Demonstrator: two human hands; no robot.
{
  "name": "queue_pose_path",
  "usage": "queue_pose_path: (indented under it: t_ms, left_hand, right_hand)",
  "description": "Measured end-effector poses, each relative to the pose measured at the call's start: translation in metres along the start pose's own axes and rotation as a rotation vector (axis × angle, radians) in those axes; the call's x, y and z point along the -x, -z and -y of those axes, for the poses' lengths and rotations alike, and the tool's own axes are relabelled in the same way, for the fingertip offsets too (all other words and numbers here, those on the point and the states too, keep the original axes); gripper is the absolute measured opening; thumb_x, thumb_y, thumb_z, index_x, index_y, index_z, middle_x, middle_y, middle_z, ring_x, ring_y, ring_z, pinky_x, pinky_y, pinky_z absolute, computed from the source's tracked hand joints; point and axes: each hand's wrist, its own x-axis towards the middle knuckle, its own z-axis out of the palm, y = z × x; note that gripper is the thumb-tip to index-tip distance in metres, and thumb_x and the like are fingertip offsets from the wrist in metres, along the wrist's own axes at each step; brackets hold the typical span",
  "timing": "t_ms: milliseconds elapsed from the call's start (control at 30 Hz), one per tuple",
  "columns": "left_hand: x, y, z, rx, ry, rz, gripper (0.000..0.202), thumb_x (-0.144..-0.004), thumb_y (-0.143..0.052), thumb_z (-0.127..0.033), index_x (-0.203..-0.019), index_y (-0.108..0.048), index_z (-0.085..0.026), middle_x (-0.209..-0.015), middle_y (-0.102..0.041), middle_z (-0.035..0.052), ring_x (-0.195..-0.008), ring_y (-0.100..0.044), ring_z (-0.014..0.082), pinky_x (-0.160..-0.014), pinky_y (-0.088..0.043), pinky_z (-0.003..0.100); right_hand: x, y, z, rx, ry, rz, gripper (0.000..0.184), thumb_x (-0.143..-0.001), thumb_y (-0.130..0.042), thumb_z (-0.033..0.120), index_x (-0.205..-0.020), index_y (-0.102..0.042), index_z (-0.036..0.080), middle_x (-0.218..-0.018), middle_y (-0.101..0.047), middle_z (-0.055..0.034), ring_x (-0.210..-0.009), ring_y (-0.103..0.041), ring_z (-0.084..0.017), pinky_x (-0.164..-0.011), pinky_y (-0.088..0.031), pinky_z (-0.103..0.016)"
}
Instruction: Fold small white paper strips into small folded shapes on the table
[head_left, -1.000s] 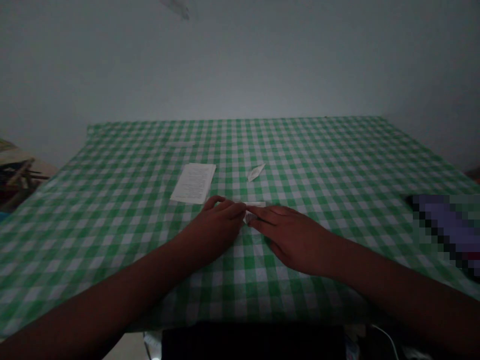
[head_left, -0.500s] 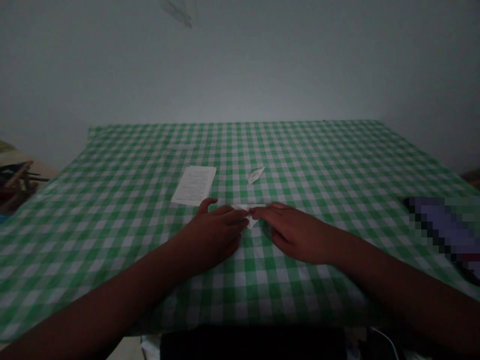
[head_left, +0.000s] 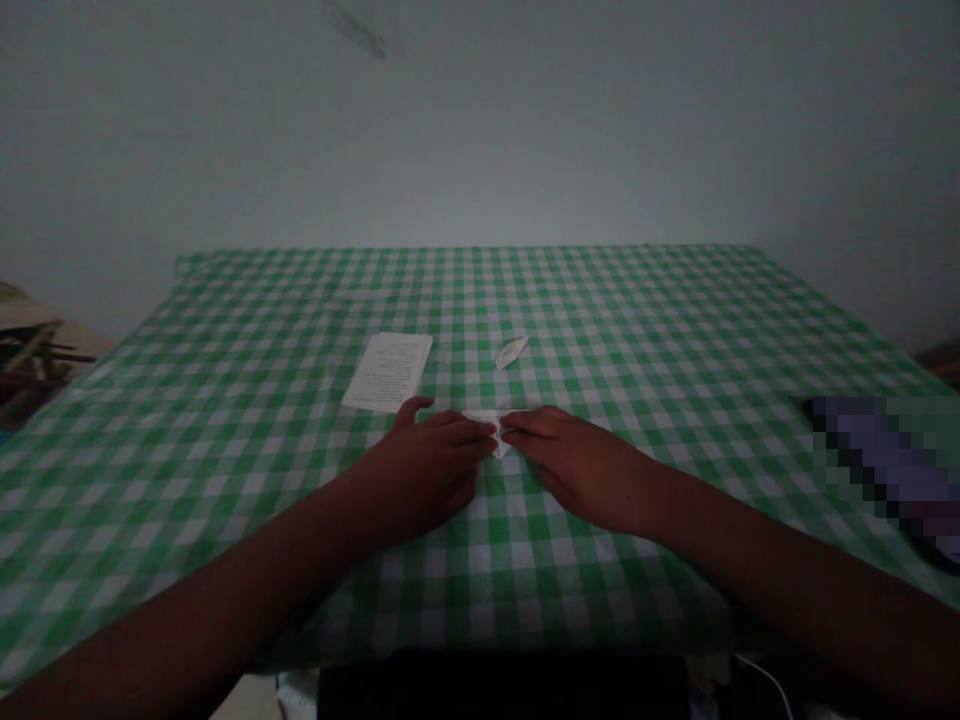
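A small folded paper point(head_left: 500, 449) lies on the checked cloth, its lower tip pointing toward me and a straight edge at the far side. My left hand point(head_left: 427, 470) comes in from the left, fingertips pressed together on the paper's left half, one finger lifted away on the far side. From the right, my right hand point(head_left: 585, 455) has its fingertips on the other half. The two sets of fingertips nearly meet at the paper's middle, and most of the paper is hidden under them. Both thumbs are hard to make out in the dim light.
A stack of printed paper sheets point(head_left: 390, 372) lies beyond my left hand. Another folded paper piece point(head_left: 511, 352) rests farther back, near the centre. A dark, pixelated object point(head_left: 877, 460) lies at the right. The green-and-white checked tablecloth point(head_left: 637, 320) reaches back to the wall.
My right hand's fingers have shifted slightly and lie closer together on the folded paper. My left hand stays nearly as it was. The paper keeps its place.
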Motion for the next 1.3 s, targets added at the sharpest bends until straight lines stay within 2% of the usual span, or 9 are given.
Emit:
queue_pose_path:
  t_ms: [267,367,533,800,900,1033,1167,1300]
  left_hand:
    - [-0.001,0.000,0.001,0.015,0.008,0.019,0.046,-0.086,-0.050,-0.015,-0.131,-0.055,-0.028,-0.138,-0.059,0.0029,-0.123,-0.054,0.0254,-0.111,-0.018,0.057]
    - [0.000,0.001,0.000,0.010,0.008,0.031,0.048,-0.085,-0.052,-0.014,-0.130,-0.055,-0.028,-0.138,-0.059,0.0033,-0.123,-0.053,0.0263,-0.111,-0.018,0.059]
    - [0.001,-0.001,0.002,-0.013,-0.004,0.017,0.053,-0.082,-0.051,-0.010,-0.131,-0.053,-0.029,-0.138,-0.058,0.0033,-0.123,-0.053,0.0256,-0.112,-0.016,0.058]
    - [0.001,-0.001,0.006,-0.008,0.026,0.032,0.054,-0.082,-0.050,-0.009,-0.132,-0.054,-0.032,-0.141,-0.053,0.0053,-0.127,-0.050,0.0261,-0.111,-0.018,0.060]
    - [-0.001,0.000,0.006,0.000,0.019,0.034,0.048,-0.086,-0.051,-0.012,-0.130,-0.056,-0.031,-0.135,-0.057,0.0053,-0.123,-0.053,0.0255,-0.111,-0.017,0.060]
    - [-0.009,-0.005,0.005,0.031,0.050,-0.024,0.028,-0.094,-0.052,-0.022,-0.117,-0.065,-0.030,-0.117,-0.064,0.0017,-0.110,-0.058,0.0217,-0.109,-0.020,0.057]
    - [-0.019,-0.015,0.009,0.115,0.099,-0.109,0.013,-0.093,-0.059,-0.028,-0.098,-0.071,-0.027,-0.102,-0.066,-0.0006,-0.099,-0.059,0.0183,-0.101,-0.030,0.046]
    - [-0.023,-0.021,0.013,0.208,0.141,-0.143,0.009,-0.088,-0.065,-0.030,-0.091,-0.073,-0.028,-0.102,-0.065,-0.0009,-0.100,-0.057,0.0183,-0.093,-0.035,0.039]
  right_hand:
    - [-0.001,-0.011,0.002,0.058,-0.026,-0.089,0.051,-0.090,-0.043,0.008,-0.140,-0.048,0.008,-0.145,-0.048,-0.0189,-0.136,-0.043,-0.028,-0.113,-0.039,-0.046]
    - [-0.001,-0.010,0.006,0.105,-0.060,-0.073,0.051,-0.090,-0.043,0.009,-0.141,-0.048,0.010,-0.146,-0.046,-0.0185,-0.136,-0.041,-0.029,-0.112,-0.039,-0.048]
    - [-0.002,-0.007,0.009,0.235,-0.151,-0.089,0.053,-0.086,-0.054,0.013,-0.138,-0.054,0.020,-0.152,-0.038,-0.0164,-0.138,-0.032,-0.038,-0.107,-0.036,-0.060]
    - [-0.002,-0.006,0.007,0.322,-0.146,-0.045,0.048,-0.091,-0.052,0.017,-0.138,-0.054,0.025,-0.154,-0.037,-0.0134,-0.139,-0.030,-0.040,-0.104,-0.034,-0.061]
    - [-0.003,-0.003,0.008,0.310,-0.146,-0.029,0.046,-0.093,-0.051,0.019,-0.138,-0.054,0.025,-0.152,-0.040,-0.0122,-0.138,-0.030,-0.039,-0.104,-0.034,-0.060]
    - [-0.008,-0.004,0.009,0.254,-0.174,-0.078,0.034,-0.098,-0.049,0.033,-0.128,-0.063,0.026,-0.145,-0.050,-0.0085,-0.134,-0.033,-0.037,-0.101,-0.036,-0.058]
    - [-0.014,-0.013,0.006,0.196,-0.211,-0.173,0.027,-0.097,-0.053,0.038,-0.115,-0.070,0.028,-0.137,-0.057,-0.0046,-0.129,-0.037,-0.034,-0.098,-0.037,-0.054]
    - [-0.016,-0.018,0.000,0.103,-0.214,-0.232,0.022,-0.094,-0.059,0.039,-0.109,-0.071,0.029,-0.135,-0.059,-0.0029,-0.128,-0.037,-0.032,-0.101,-0.036,-0.053]
